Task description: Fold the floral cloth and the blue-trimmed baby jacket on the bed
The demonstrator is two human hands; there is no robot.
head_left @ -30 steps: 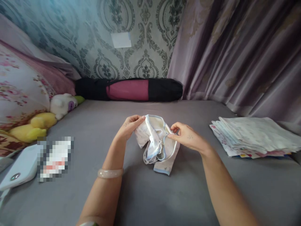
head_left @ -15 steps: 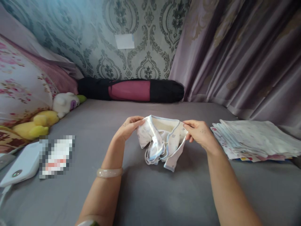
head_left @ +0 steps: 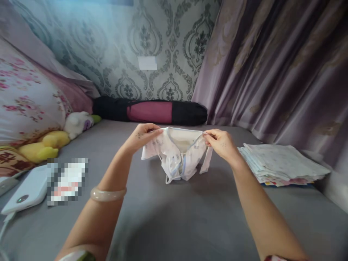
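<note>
A small white baby shirt (head_left: 178, 152) with blue trim and a fine print hangs between my hands over the grey sheet. My left hand (head_left: 144, 137) is closed on its left shoulder, thumb on top. At the other shoulder, the fingers of my right hand (head_left: 219, 142) pinch the fabric. The neckline is stretched wide between them, and its front droops in folds with thin ties dangling. One sleeve hangs below each hand.
On the right lies a stack of folded cloths (head_left: 285, 163). To the left are a white power bank (head_left: 29, 190) with a cable, a blurred packet (head_left: 69, 181) and plush toys (head_left: 77, 124). A black and pink roll bag (head_left: 149, 111) lies along the wall.
Both hands have risen a little and drawn farther apart, lifting the shirt and spreading its shoulders. Its sleeves and front now hang more freely. The camera view has tilted up slightly.
</note>
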